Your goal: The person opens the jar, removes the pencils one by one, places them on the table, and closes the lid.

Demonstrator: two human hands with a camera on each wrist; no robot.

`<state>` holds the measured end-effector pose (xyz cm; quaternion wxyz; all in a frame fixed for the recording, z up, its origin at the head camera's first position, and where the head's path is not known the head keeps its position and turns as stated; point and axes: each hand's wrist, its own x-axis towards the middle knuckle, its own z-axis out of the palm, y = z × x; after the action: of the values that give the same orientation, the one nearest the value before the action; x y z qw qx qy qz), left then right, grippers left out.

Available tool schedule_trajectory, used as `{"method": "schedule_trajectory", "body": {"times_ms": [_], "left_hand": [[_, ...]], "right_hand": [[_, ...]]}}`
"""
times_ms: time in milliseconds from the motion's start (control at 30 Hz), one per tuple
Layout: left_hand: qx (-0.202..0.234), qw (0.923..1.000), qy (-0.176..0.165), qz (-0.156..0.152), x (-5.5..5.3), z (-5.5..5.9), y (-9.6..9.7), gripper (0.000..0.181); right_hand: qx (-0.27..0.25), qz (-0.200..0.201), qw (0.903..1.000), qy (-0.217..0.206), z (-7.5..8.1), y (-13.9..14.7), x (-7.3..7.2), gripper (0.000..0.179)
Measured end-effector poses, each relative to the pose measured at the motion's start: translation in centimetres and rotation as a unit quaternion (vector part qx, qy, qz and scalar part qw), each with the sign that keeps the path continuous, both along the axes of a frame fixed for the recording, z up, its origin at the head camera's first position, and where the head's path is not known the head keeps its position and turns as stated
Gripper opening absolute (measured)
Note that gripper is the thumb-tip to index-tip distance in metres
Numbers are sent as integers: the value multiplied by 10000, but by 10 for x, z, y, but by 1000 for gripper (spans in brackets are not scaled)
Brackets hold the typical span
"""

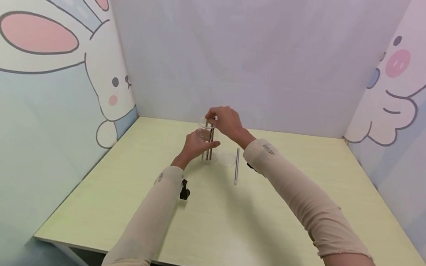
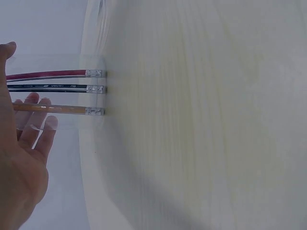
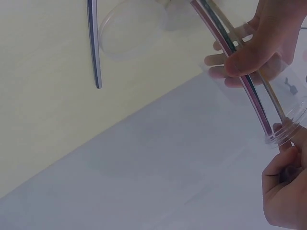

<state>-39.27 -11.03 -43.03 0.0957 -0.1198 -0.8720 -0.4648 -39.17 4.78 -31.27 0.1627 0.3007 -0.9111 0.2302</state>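
A clear jar stands upright on the table, and my left hand grips it round its side. Inside stand a red pencil, a black pencil and a yellow pencil, with their eraser ends down. My right hand is at the jar's mouth, fingers curled, and pinches the upper end of the yellow pencil. A round clear lid lies on the table to the right of the jar. Beside the lid lies another pencil, dark with a silvery stripe.
The pale wood table reaches to a plain grey wall behind the jar. Side walls with cartoon rabbit pictures flank it. Both forearms wear beige sleeves, and a small black device sits at the left wrist.
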Motion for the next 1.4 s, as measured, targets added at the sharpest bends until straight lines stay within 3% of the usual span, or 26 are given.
{"method": "schedule_trajectory", "body": {"times_ms": [267,400,600,833,1067,1167,1400], "left_hand": [[89,10000,-31,-16,2,-1,-1,76],[88,9999,-9,-61,2,-1,-1,72],[31,9999,-60,-79,2,-1,0,81],[-35,9992,-128,-376,1,5,-6,83],[-105,9961,-608,-635,2,3,-15,81],[-52,9955,-598,-730,0,4,-15,79],[-266,9982,-398,-357,-6,3,-11,93]], "right_hand": [[-209,127,9991,-344,0,-5,7,15],[-417,7,9978,-512,-2,-6,7,17],[-594,-283,9957,-651,-10,-3,4,13],[-739,-448,9943,-621,-12,-7,4,10],[-705,-318,9930,-895,-15,-10,4,14],[-714,-397,9930,-855,-14,-10,3,14],[-747,-485,9926,-829,-12,-7,2,14]]}}
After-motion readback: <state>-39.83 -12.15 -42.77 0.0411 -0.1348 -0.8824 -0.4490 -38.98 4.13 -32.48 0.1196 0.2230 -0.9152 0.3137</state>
